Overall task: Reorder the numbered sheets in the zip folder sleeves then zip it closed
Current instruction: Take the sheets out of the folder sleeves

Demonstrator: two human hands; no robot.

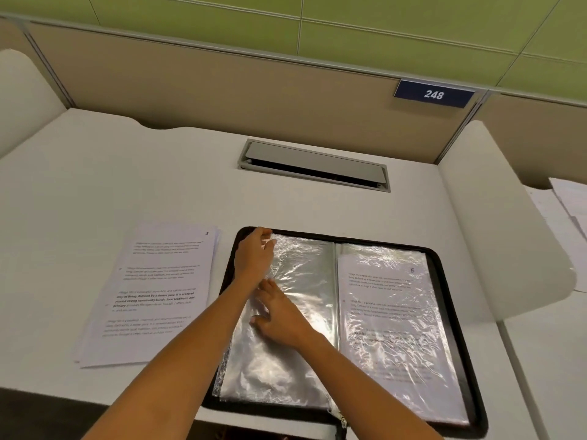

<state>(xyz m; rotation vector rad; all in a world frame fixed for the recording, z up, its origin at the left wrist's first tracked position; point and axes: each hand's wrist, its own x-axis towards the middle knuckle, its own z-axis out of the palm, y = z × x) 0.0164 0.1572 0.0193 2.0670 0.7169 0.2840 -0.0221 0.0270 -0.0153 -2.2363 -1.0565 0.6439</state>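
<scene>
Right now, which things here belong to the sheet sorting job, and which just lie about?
For the job: black zip folder, lying open; its clear plastic sleeves; white printed sheet in the right sleeve; loose stack of white printed sheets, top marked 3.

Lying about: grey cable hatch; blue sign reading 248; white papers at the far right.

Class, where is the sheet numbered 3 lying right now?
In the head view, the sheet numbered 3 tops a loose stack on the desk, just left of the open zip folder.
</scene>
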